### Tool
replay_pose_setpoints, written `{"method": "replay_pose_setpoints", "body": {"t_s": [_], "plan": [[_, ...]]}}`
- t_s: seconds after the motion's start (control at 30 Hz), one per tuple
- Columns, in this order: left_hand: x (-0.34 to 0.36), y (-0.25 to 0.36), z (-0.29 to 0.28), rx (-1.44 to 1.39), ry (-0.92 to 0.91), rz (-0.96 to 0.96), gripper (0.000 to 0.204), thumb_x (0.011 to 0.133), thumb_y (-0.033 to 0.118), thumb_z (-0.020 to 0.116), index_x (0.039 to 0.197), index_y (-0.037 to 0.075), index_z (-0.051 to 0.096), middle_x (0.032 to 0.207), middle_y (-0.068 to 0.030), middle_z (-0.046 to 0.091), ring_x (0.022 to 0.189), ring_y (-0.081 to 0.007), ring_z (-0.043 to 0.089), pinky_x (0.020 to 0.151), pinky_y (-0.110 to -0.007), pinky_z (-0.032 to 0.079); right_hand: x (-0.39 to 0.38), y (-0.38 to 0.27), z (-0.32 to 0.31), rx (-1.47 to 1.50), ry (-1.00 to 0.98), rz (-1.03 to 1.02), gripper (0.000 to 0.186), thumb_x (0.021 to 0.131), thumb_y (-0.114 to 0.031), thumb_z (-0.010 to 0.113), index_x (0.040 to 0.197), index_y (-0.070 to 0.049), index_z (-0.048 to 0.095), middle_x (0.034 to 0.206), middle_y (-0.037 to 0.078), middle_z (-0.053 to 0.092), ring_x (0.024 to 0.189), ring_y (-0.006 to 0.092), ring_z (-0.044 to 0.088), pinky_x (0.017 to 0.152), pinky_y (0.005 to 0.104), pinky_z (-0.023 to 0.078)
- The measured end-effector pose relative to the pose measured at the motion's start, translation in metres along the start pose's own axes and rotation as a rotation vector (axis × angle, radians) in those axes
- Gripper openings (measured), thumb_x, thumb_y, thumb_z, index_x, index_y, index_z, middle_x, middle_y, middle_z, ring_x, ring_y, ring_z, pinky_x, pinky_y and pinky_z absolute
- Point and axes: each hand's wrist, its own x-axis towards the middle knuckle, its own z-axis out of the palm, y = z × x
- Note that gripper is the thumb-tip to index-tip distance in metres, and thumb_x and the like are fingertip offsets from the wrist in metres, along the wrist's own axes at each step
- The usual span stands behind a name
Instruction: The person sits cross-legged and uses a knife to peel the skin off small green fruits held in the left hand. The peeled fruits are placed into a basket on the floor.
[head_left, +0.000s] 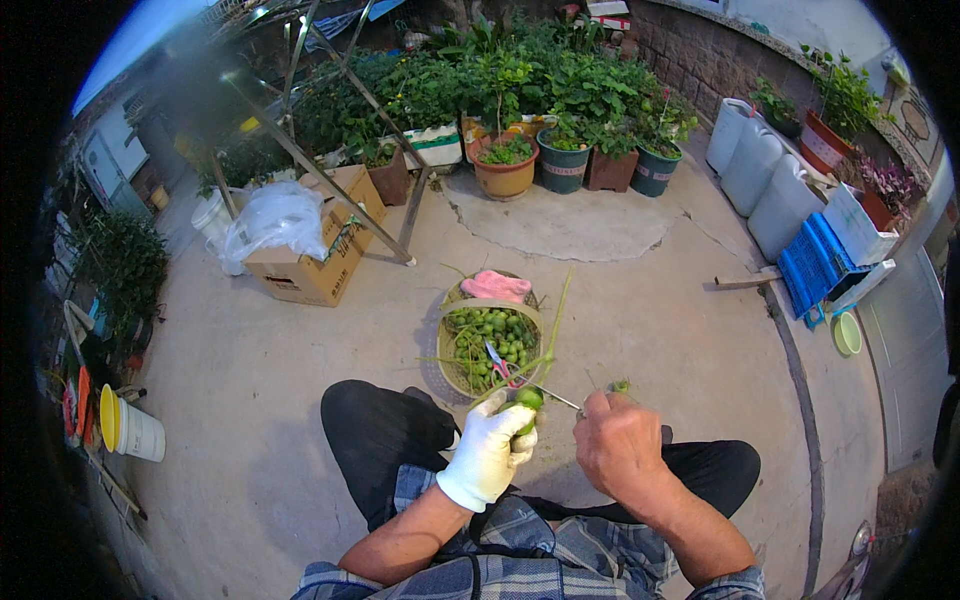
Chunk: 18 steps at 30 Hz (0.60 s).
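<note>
My left hand (pixel 485 455), in a white glove, grips a round green fruit (pixel 529 398), with another green piece in the same grasp. My bare right hand (pixel 615 440) is closed on a thin metal tool (pixel 560 398) that reaches leftward toward the fruit; its tip is hard to make out. Just beyond them, a woven basket (pixel 450 375) holds several green fruits (pixel 490 325), long stalks and pink-handled scissors (pixel 505 375). A pink cloth (pixel 497 285) rests at its back. A small green fruit with a stalk (pixel 620 386) shows above my right hand.
A cardboard box (pixel 295 280) with plastic sheeting and a metal frame (pixel 390 180) stand at back left. Potted plants (pixel 565 170) line the back. Plastic jugs (pixel 775 210) and blue crates (pixel 815 265) stand at right, a white bucket (pixel 142 435) at left.
</note>
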Motion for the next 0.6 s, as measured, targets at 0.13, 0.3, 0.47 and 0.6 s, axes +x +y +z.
{"method": "replay_pose_setpoints", "body": {"t_s": [0.13,0.3,0.47,0.6], "plan": [[0.0,-0.002,0.001,0.072,0.081,0.052,0.03,0.093,0.008,0.062,0.122,0.008,0.056,0.091,-0.0012,0.058,0.061,-0.0061,0.046,0.047,-0.02,0.032,-0.012,-0.013,0.008,-0.022,-0.042,-0.009,0.014,0.082,-0.014,0.066,0.082,-0.002,0.058,0.077,0.019,0.062,0.063,0.0366,0.066,0.052,0.047,0.052],[-0.004,-0.003,0.003,0.098,0.145,0.071,0.031,0.093,0.008,0.061,0.123,0.007,0.056,0.09,0.0,0.057,0.061,-0.0054,0.046,0.048,-0.019,0.033,-0.015,-0.016,0.012,-0.023,-0.043,-0.054,0.013,0.082,-0.013,0.066,0.082,-0.003,0.058,0.077,0.018,0.062,0.066,0.0349,0.066,0.052,0.0454,0.053],[-0.004,-0.005,0.008,0.15,0.152,0.09,0.023,0.094,0.008,0.061,0.116,0.007,0.056,0.09,-0.0026,0.06,0.058,-0.006,0.045,0.045,-0.019,0.032,-0.005,-0.011,0.009,-0.042,0.03,0.024,0.014,0.083,-0.013,0.067,0.082,-0.003,0.058,0.077,0.018,0.061,0.065,0.035,0.066,0.053,0.0451,0.053],[-0.004,-0.004,0.007,0.228,0.187,0.118,0.026,0.093,0.011,0.064,0.119,0.007,0.058,0.083,0.0024,0.056,0.059,-0.0037,0.046,0.047,-0.019,0.033,-0.009,-0.023,0.012,-0.018,0.007,-0.037,0.014,0.083,-0.013,0.067,0.082,-0.003,0.057,0.076,0.018,0.061,0.065,0.0353,0.065,0.051,0.0458,0.052]]}}
